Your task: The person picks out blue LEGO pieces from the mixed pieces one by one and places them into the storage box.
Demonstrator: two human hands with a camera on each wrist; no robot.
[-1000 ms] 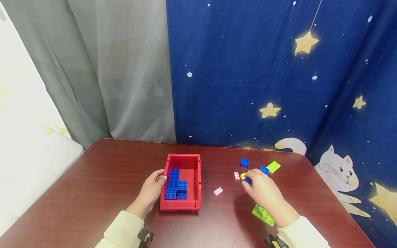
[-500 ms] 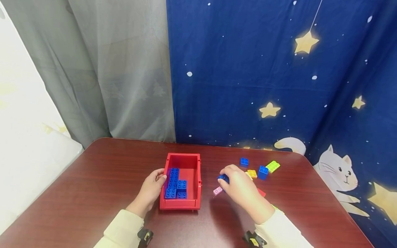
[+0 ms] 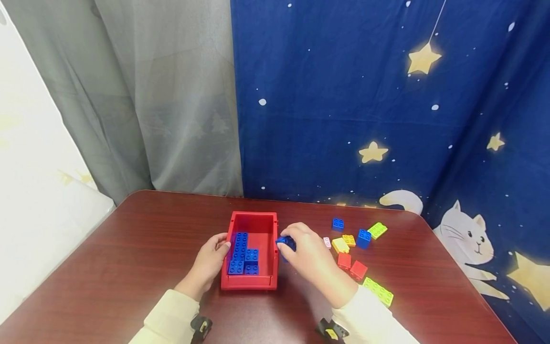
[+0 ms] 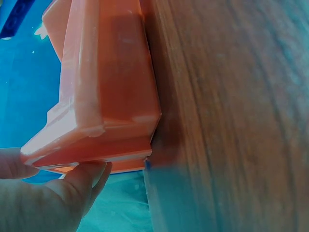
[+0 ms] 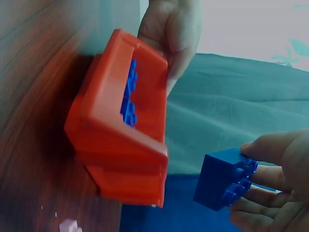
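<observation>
My left hand [image 3: 209,263] grips the left wall of an open-topped, rectangular red plastic box [image 3: 254,283], with the thumb at the rim and the other fingers against the outside. The box rests upright on a dark reddish-brown wood-grain table [image 3: 180,224].

My right hand [image 3: 315,258] pinches a blue plastic studded brick [image 5: 217,181] between thumb and fingers. The brick is located just beside the right wall of the box, outside it; the right wrist view shows it apart from the box, studs facing my fingers.

Inside the box, blue studded plastic bricks [image 3: 241,247] occupy the left side and the near end, studs upward.

To the right of my right hand, loose plastic bricks lie on the table: a small pink brick [image 3: 327,242], a pale yellow brick [image 3: 341,245], an orange-yellow brick [image 3: 349,240], two red bricks [image 3: 358,270], a small blue brick [image 3: 338,224], a taller blue brick [image 3: 364,239], and two lime-green bricks [image 3: 378,292], one at the far side, one at the near side.
</observation>
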